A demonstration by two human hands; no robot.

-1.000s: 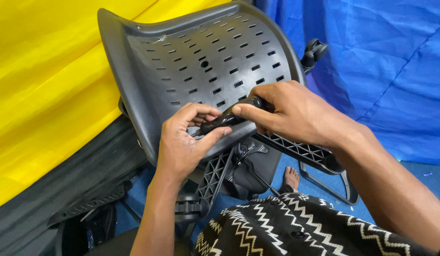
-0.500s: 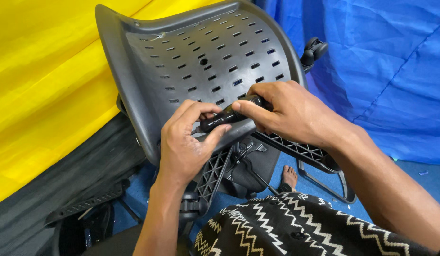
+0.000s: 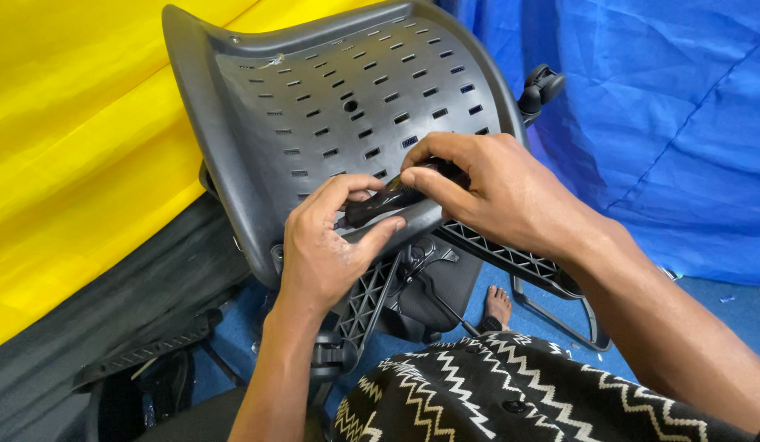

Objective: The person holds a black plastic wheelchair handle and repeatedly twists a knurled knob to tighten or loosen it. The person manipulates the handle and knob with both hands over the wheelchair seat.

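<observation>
Yellow cloth [image 3: 77,147] hangs on the left and blue cloth [image 3: 666,123] on the right, above a blue floor [image 3: 724,303]. Between them a grey plastic chair seat [image 3: 331,98], dotted with slots, stands tilted. Against its lower edge, the left hand [image 3: 327,245] and right hand [image 3: 494,192] pinch a small black handle [image 3: 380,205] between their fingers.
</observation>
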